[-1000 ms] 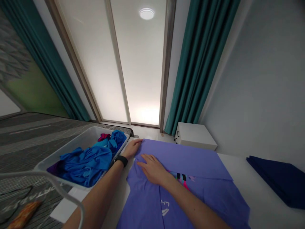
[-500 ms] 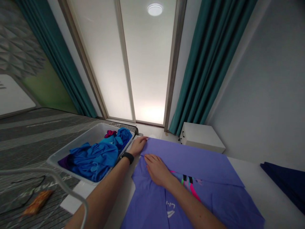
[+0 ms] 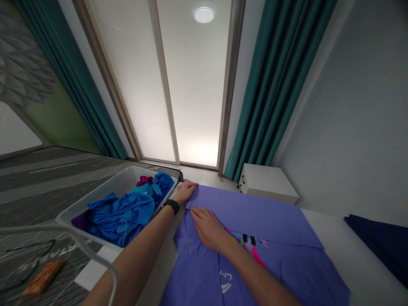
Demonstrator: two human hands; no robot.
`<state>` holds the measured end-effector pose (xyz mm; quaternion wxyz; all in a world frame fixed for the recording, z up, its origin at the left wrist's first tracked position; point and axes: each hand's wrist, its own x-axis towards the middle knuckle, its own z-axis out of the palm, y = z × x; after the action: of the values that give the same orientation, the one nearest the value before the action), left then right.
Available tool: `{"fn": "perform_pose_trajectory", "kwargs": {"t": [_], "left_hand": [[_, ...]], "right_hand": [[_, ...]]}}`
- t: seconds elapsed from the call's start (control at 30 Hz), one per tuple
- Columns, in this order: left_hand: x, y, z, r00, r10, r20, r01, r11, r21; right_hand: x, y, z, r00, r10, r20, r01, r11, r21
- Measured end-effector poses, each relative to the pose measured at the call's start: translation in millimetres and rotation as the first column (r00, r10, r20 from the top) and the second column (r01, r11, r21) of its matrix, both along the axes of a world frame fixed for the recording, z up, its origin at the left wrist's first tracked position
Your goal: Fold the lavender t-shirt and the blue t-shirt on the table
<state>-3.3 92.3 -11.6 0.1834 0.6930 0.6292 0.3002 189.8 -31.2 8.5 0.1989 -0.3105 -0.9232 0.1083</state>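
Observation:
A periwinkle-purple T-shirt lies on a white surface, its upper part folded down, with a pink and green print showing below the fold. My left hand, a black wristband on its wrist, sits at the far left corner of the fold. Its fingers lie along the edge, and I cannot tell whether they grip the cloth. My right hand rests flat on the shirt just below that corner, fingers slightly apart.
To the left stands a white plastic tray heaped with bright blue clothes. A folded navy cloth lies at the right, a white cabinet beyond. A white cord crosses the lower left, above an orange packet.
The view has swung left since a second ago, shifting the room rightward in the picture. Both hands stay on the shirt in about the same places.

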Motion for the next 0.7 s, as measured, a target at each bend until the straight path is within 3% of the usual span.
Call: {"fn": "perform_pose_trajectory", "kwargs": {"t": [0.33,0.7], "left_hand": [[3.2,-4.4,-3.9,1.000,0.004,0.017,-0.005,0.999,0.048],[-2.8,-29.4,-9.5,0.960,0.035,0.279,-0.068,0.992,0.110]], "right_hand": [[0.8,-1.8,-1.6,0.997,0.023,0.071,-0.022,1.000,-0.017],[5.3,1.2,0.8,0.996,-0.021,0.084,0.020,1.000,0.006]]}}
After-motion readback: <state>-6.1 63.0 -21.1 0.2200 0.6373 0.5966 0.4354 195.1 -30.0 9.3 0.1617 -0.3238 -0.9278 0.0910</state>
